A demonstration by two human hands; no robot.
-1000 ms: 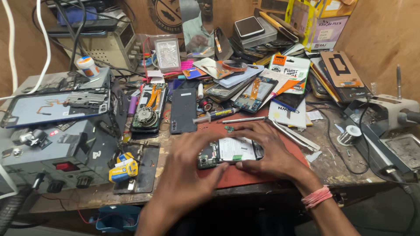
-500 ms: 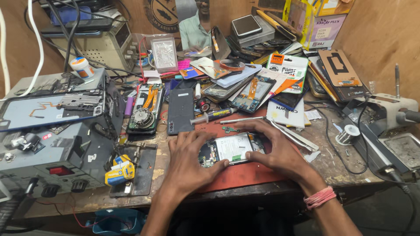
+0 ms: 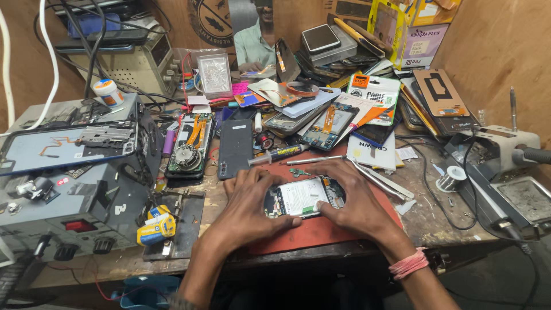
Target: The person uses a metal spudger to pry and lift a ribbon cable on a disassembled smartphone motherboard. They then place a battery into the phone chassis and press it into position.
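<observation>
Phone (image 3: 303, 197), opened with its inner parts showing, lies flat on the red mat (image 3: 321, 232) at the counter's front edge, its long axis running left to right between your hands. Your left hand (image 3: 248, 204) grips the left end and your right hand (image 3: 353, 198) the right end; the fingers (image 3: 287, 221) are curled closed around its edges. Both hands are equally near.

Cluttered workbench (image 3: 436, 221), seemingly plywood walls (image 3: 499, 51)
</observation>
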